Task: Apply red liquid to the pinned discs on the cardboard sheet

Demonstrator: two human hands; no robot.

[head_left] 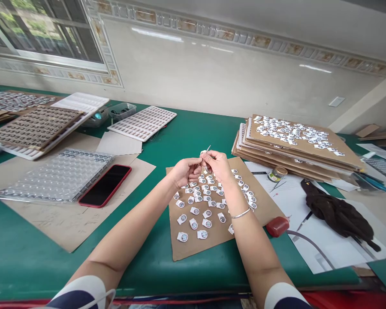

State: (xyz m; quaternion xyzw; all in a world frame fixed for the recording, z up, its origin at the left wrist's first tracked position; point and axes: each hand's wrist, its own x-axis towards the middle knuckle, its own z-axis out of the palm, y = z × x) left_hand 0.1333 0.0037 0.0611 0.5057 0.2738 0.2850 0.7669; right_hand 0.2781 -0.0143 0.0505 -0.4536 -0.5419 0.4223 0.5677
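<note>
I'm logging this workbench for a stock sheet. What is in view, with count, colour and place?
Green table top: one, under everything.
Brown cardboard sheet: one, centre, carrying many small white tags.
Stack of brown cardboard sheets: one, right rear, more white tags on top.
Red-cased phone: one, left, face up.
Clear bubble tray: one, beside the phone.
White slotted tray: one, rear centre.
Small glass jar: one, right of centre.
Dark cloth: one, right, on white paper.
Left hand and right hand: together over the centre sheet, pinching a small white piece.
</note>
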